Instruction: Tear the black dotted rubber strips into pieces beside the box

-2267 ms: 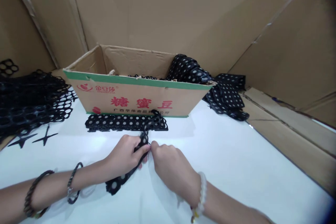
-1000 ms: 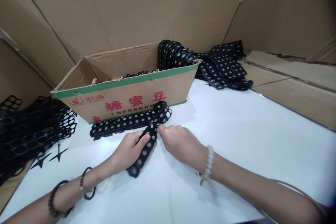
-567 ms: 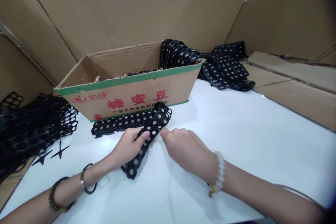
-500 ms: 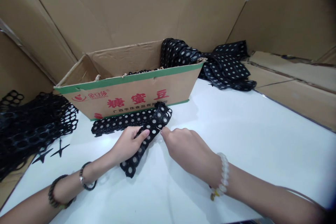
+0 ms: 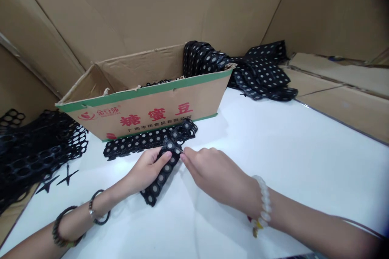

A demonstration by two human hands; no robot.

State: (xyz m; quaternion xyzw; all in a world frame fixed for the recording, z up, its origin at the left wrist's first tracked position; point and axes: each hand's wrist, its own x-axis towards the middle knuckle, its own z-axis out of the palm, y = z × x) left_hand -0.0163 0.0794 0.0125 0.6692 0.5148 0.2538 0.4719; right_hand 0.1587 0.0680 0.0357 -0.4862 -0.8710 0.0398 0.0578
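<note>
My left hand (image 5: 148,168) pinches a black rubbery strip (image 5: 158,184) dotted with round grey discs, thumb on top. The strip slants on the white table, its near end pointing toward me. At the strip's right edge, my right hand (image 5: 209,168) is closed around a thin pointed tool (image 5: 180,150), mostly hidden by the fingers. The tool's tip touches the strip by the left thumb. Beyond the hands, another length of dotted black strip (image 5: 130,143) lies along the box front, its right end bunched up where the held strip meets it.
A cardboard box (image 5: 146,107) stands at the back. Dotted black sheets (image 5: 209,58) drape over its right end, with more sheets (image 5: 261,75) heaped beside it. Black mesh with empty holes (image 5: 42,149) piles at the left, near small black star-shaped scraps (image 5: 67,175). Cardboard walls surround the table (image 5: 273,162).
The held strip's upper part is now bent up near my left thumb. My right hand has shifted slightly left, its tool against the strip. The view has tilted a little.
</note>
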